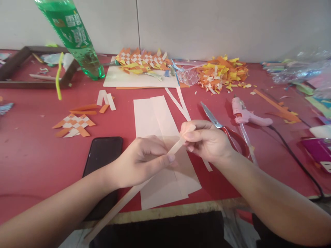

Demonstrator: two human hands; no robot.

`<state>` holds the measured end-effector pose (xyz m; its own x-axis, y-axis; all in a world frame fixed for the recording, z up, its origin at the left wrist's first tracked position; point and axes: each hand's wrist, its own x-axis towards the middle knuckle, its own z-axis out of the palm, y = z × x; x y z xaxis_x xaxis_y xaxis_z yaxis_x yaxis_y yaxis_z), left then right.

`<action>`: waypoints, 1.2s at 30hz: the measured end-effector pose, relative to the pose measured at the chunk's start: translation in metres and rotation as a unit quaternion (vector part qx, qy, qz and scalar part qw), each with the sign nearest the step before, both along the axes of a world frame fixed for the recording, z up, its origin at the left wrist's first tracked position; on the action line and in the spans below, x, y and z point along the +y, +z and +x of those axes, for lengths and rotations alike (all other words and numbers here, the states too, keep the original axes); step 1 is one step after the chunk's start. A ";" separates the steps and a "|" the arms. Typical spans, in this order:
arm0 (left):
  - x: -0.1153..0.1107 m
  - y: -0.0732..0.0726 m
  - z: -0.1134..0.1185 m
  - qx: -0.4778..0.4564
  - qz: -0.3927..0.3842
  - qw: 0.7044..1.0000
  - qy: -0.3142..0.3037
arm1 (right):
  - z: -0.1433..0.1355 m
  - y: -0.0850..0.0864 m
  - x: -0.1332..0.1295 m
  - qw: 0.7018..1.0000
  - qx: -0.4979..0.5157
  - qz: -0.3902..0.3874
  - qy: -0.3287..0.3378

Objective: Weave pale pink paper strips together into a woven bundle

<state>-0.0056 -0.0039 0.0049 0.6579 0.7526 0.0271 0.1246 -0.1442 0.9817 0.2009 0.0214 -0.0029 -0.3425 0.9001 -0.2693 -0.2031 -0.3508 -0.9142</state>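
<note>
A long pale paper strip runs between my two hands, its long tail hanging down over the table's front edge at the lower left. My left hand pinches it between thumb and fingers. At the strip's upper end, my right hand has it between thumb and index finger. Beneath the hands lie overlapping white paper sheets. Two narrow white strips lie on the table beyond, one running under my right hand. Red-handled scissors rest right beside that hand, partly hidden by it.
A black phone lies left of the sheets. A woven orange-and-white piece is farther left. Behind stand a green bottle and a pile of orange scraps. A pink glue gun with a black cord is at right.
</note>
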 end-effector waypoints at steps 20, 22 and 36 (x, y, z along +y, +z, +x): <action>0.003 0.003 -0.003 -0.021 -0.153 0.987 0.037 | 0.003 0.000 0.005 0.995 0.062 -0.059 -0.055; 0.003 0.002 -0.003 -0.025 -0.166 0.984 0.057 | 0.005 0.001 0.008 0.991 0.065 -0.052 -0.100; 0.013 -0.013 0.000 -0.234 -0.286 0.887 0.275 | -0.003 -0.012 0.002 0.998 -0.004 0.048 -0.034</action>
<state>-0.0058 0.0093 -0.0082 0.2038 0.9350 -0.2904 -0.4188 0.3514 0.8373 0.1979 0.0232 -0.0153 -0.2780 0.9430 -0.1828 -0.2169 -0.2470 -0.9444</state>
